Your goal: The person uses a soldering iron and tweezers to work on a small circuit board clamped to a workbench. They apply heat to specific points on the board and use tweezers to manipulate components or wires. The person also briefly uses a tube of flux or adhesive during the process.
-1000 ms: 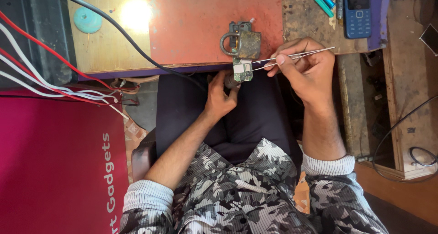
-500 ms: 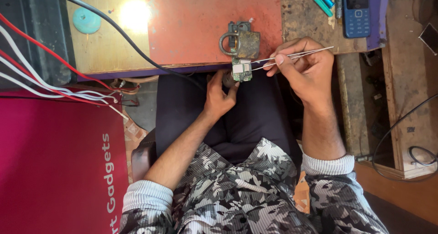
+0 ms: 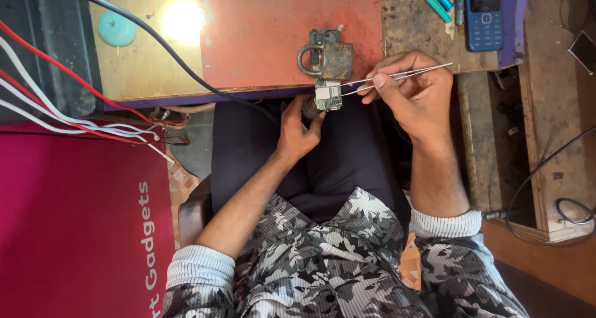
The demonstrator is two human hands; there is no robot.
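The small circuit board (image 3: 328,97) sits just below the rusty padlock (image 3: 328,58), jutting over the near edge of the table (image 3: 248,39); the padlock seems to pin it there. The left hand (image 3: 298,129) comes up from under the board, fingers curled around what may be a dark handle, probably bracing it. The right hand (image 3: 413,88), right of the padlock, pinches metal tweezers (image 3: 397,76) closed between thumb and forefinger, tips reaching the board's edge. A blue phone (image 3: 484,15) lies farther right.
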